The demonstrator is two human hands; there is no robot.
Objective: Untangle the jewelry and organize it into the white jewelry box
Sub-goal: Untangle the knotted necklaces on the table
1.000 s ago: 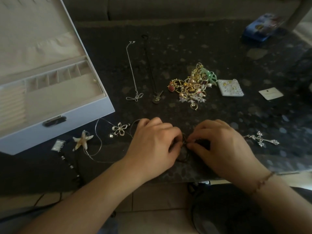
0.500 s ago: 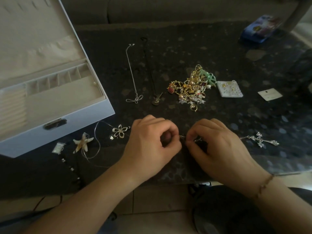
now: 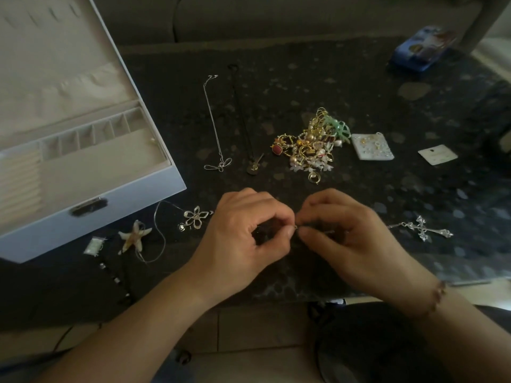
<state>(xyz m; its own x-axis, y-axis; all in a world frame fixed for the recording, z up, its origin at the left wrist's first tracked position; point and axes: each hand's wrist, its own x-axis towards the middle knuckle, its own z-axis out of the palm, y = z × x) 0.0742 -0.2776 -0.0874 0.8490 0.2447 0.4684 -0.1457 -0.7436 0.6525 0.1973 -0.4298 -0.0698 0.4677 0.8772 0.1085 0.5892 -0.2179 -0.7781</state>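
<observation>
Both hands meet near the table's (image 3: 359, 87) front edge. Left hand (image 3: 243, 239) and right hand (image 3: 351, 239) each pinch a tiny silver clasp (image 3: 296, 227) between thumb and fingertips; the chain itself is too thin to make out. White jewelry box (image 3: 154, 200) sits open at the left edge. Tangled jewelry pile (image 3: 312, 145) lies mid-table, 2 straightened necklaces (image 3: 214, 123) between it and the box. Cross pendant (image 3: 423, 230) lies near the right hand, starfish pendant (image 3: 134, 237) and flower pendant (image 3: 196, 217) by the box front.
</observation>
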